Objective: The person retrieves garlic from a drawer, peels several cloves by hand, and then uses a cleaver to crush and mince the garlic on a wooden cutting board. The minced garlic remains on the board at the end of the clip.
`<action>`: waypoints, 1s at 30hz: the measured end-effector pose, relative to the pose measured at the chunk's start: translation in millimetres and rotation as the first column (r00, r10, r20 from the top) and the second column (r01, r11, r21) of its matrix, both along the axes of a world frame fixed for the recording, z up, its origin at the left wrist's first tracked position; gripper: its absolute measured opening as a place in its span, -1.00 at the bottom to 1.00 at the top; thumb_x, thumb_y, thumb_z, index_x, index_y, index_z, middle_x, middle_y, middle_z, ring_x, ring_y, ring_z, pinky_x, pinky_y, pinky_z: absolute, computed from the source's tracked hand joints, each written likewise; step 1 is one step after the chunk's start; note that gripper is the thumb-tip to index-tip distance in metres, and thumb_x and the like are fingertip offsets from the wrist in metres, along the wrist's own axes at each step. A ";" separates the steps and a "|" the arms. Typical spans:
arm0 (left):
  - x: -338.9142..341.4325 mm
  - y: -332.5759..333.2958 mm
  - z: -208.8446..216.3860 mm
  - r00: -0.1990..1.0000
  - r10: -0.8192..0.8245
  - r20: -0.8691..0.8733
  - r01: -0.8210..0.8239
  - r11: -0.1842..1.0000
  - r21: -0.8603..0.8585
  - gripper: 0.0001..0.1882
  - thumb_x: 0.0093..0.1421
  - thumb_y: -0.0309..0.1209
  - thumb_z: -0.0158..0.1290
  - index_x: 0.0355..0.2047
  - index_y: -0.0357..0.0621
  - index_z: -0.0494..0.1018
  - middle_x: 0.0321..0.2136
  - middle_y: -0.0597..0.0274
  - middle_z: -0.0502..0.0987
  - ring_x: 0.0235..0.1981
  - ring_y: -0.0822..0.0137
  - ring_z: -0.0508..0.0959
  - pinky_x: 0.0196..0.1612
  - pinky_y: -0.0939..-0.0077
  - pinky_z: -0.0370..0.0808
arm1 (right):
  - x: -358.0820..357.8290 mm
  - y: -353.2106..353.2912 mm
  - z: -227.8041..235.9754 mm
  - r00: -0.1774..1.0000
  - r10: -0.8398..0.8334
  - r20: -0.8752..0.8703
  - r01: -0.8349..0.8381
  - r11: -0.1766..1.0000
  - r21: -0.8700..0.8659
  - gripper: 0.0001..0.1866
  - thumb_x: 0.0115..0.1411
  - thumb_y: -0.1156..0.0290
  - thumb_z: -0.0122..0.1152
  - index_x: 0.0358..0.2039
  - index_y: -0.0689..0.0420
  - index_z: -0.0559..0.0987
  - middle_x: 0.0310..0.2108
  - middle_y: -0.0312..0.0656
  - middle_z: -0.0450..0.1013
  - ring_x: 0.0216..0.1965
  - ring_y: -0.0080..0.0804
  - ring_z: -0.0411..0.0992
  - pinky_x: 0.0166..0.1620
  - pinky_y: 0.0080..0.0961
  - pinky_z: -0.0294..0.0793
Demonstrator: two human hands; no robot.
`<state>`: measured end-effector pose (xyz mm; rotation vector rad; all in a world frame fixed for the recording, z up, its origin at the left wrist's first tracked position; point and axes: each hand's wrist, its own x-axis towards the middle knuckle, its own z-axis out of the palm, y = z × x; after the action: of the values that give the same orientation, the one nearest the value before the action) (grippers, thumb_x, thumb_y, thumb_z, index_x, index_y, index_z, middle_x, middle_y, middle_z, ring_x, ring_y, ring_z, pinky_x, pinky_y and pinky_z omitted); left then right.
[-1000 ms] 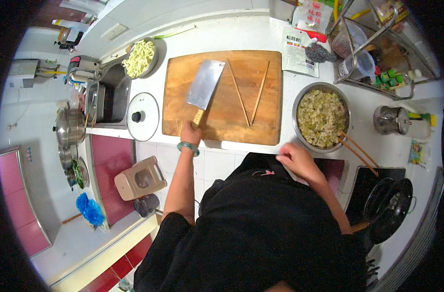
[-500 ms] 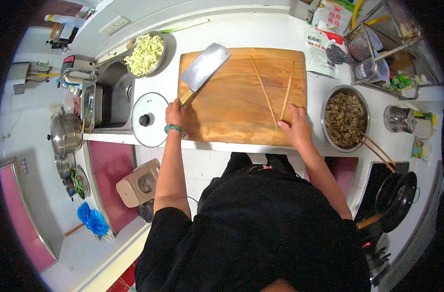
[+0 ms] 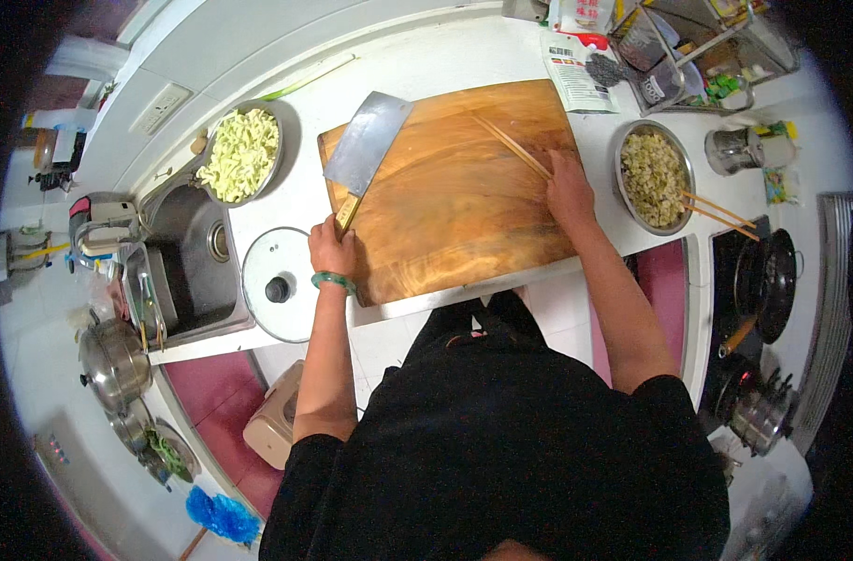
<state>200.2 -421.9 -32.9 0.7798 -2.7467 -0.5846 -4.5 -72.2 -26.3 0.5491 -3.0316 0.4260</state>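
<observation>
My left hand [image 3: 332, 251], with a green bangle at the wrist, is closed round the wooden handle end of a cleaver [image 3: 368, 145]. The broad blade lies over the left part of a wooden cutting board [image 3: 455, 224] and points away from me. Over the board's right side, my right hand [image 3: 571, 198] is closed on a pair of wooden chopsticks [image 3: 511, 146]. They lie close together, slanting to the far left. Its fingertips are partly hidden.
Left of the board are a bowl of pale green chopped vegetable [image 3: 242, 154], a glass lid [image 3: 279, 266] and the sink [image 3: 188, 266]. At right stand a metal bowl of chopped filling [image 3: 653, 178] with other chopsticks [image 3: 721, 210], a wok [image 3: 777, 285] and a spice rack [image 3: 693, 56].
The right hand has moved farther up the board and gathered the two chopsticks, which lay apart in a V. The left hand stays at the cleaver handle. The view has turned.
</observation>
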 end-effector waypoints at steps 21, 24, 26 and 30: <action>114.9 167.9 -34.8 0.938 -0.345 0.036 0.314 0.889 0.333 -0.84 -0.01 -0.42 0.11 -0.43 -0.17 0.38 -0.56 0.11 0.46 -0.55 0.22 0.48 -0.45 0.42 0.43 | 199.7 60.5 -6.5 0.616 0.437 0.655 0.055 0.806 -0.589 -0.82 0.10 0.34 0.04 -0.42 0.19 0.49 -0.52 -0.14 0.45 -0.45 -0.46 0.39 -0.32 -0.44 0.38; 112.2 150.3 -19.8 0.967 -0.209 0.147 0.184 0.968 0.169 -0.77 -0.04 -0.34 0.14 -0.48 -0.17 0.35 -0.59 0.10 0.42 -0.56 0.14 0.46 -0.50 0.33 0.39 | 233.7 83.5 -70.3 0.573 0.422 0.703 -0.049 0.873 -0.484 -0.82 0.09 0.33 0.06 -0.40 0.18 0.50 -0.53 -0.11 0.44 -0.44 -0.42 0.40 -0.32 -0.41 0.39; 111.4 140.4 -2.0 0.918 -0.129 0.375 0.146 0.989 -0.018 -0.66 -0.09 -0.25 0.15 -0.34 -0.11 0.34 -0.44 0.09 0.44 -0.38 0.09 0.46 -0.38 0.28 0.40 | 246.6 84.8 -103.0 0.535 0.402 0.743 -0.012 0.883 -0.470 -0.83 0.12 0.35 0.04 -0.36 0.16 0.50 -0.51 -0.21 0.44 -0.43 -0.46 0.40 -0.32 -0.49 0.39; 104.9 120.2 7.5 0.667 0.016 0.745 0.210 0.955 -0.208 -0.56 0.01 -0.14 0.09 -0.23 -0.19 0.31 -0.34 0.04 0.46 -0.27 0.10 0.48 -0.26 0.28 0.43 | 246.5 66.8 -138.4 0.136 0.268 0.954 0.568 0.768 -0.297 -0.84 0.16 0.35 0.01 -0.29 0.11 0.49 -0.43 -0.29 0.44 -0.41 -0.52 0.40 -0.33 -0.59 0.39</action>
<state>305.1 -301.8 -25.4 0.9577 -3.5136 0.1968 242.0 -5.5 -164.7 -0.4157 -3.3420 2.6786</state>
